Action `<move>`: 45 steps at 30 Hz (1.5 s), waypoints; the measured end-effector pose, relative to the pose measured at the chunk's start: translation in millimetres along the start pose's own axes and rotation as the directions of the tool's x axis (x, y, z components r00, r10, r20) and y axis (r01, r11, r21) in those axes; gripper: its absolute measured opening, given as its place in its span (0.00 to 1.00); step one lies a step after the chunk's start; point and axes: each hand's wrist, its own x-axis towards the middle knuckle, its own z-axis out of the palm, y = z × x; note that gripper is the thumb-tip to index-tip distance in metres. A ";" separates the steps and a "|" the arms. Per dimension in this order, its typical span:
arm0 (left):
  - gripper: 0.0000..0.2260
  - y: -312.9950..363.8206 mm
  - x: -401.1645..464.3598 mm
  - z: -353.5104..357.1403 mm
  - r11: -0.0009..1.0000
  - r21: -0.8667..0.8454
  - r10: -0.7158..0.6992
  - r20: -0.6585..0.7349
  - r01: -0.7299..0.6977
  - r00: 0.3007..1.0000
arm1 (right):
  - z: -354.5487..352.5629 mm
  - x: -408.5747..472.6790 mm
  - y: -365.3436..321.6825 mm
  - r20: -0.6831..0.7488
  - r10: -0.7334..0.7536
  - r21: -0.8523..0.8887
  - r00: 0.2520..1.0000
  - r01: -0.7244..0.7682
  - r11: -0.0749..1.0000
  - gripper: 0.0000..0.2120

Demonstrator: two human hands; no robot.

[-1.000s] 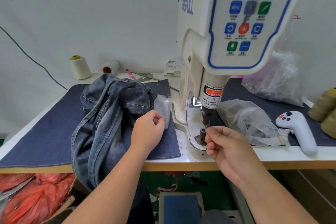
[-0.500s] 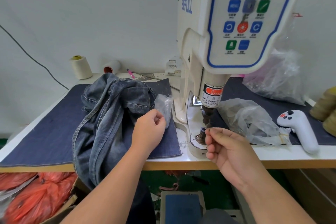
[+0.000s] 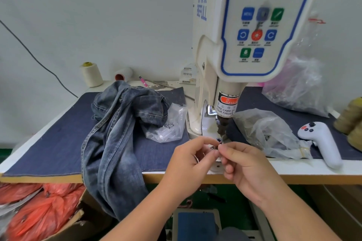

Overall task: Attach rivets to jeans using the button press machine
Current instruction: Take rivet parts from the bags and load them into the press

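Note:
The white button press machine (image 3: 248, 31) stands at the middle of the table, its lower die (image 3: 219, 140) just behind my fingers. Crumpled blue jeans (image 3: 121, 133) lie on the dark denim mat (image 3: 49, 143) to the left and hang over the front edge. My left hand (image 3: 188, 164) and my right hand (image 3: 244, 164) meet fingertip to fingertip in front of the die, pinching a small metal rivet (image 3: 214, 147) between them. A clear bag of rivets (image 3: 168, 127) lies beside the jeans.
A second clear plastic bag (image 3: 268, 133) and a white handheld controller (image 3: 321, 143) lie right of the machine. Thread spools (image 3: 91, 74) stand at the back left, yellow-brown ones (image 3: 352, 117) at the far right. Red plastic bags (image 3: 39, 213) sit under the table.
My left hand has left the rivet bag by the jeans and come right to meet my right hand in front of the die. The right hand has dropped slightly.

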 end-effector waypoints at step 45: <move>0.11 -27.9 71.4 -110.6 0.881 0.430 0.078 -0.543 0.197 0.836 | 21.5 8.1 -1.2 -0.112 0.146 0.548 0.983 -0.062 0.834 0.15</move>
